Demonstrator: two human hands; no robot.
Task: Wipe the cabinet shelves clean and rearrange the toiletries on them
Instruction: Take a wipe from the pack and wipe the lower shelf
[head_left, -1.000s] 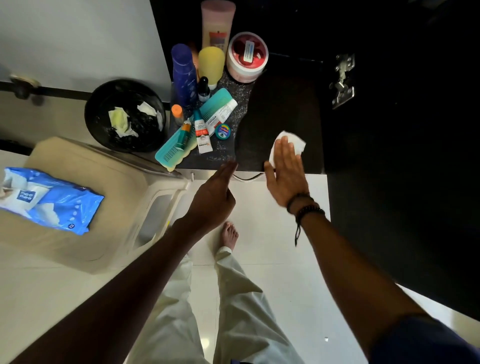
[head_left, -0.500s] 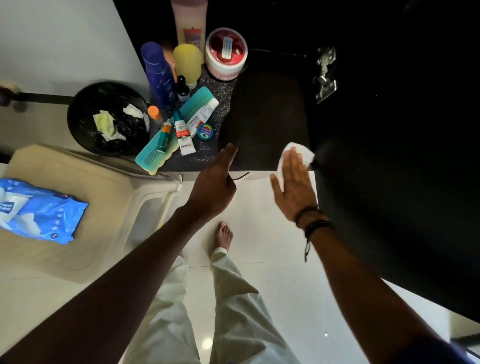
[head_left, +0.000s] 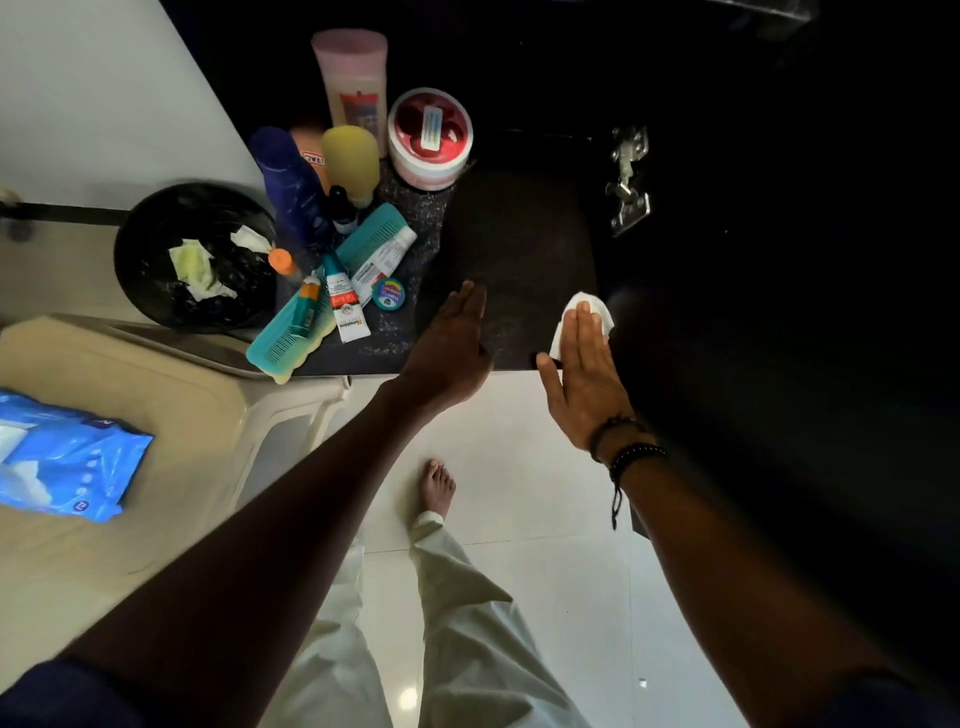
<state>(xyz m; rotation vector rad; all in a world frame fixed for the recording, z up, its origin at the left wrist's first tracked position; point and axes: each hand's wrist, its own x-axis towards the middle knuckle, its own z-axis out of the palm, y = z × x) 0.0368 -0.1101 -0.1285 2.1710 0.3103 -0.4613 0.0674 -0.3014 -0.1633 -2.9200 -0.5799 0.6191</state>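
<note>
My right hand (head_left: 584, 376) presses a white wipe (head_left: 589, 312) flat onto the dark shelf (head_left: 519, 249) near its front right corner. My left hand (head_left: 452, 345) rests flat on the shelf's front edge, fingers straight, holding nothing. Toiletries crowd the left of the shelf: a pink bottle (head_left: 356, 85), a red-lidded jar (head_left: 430, 136), a yellow bottle (head_left: 350, 161), a blue bottle (head_left: 293, 187), a teal comb (head_left: 322, 301), two small tubes (head_left: 345, 304) and a small round tin (head_left: 388, 294).
A black bin (head_left: 156, 249) with crumpled wipes stands left of the shelf. A blue wipes pack (head_left: 62, 467) lies on a beige stool (head_left: 171, 415). A metal hinge (head_left: 628, 182) is on the dark cabinet side. White tiled floor and my bare foot (head_left: 436, 486) are below.
My right hand has slid the wipe from the shelf's middle front toward its right edge. My left hand has moved forward onto the shelf's front edge.
</note>
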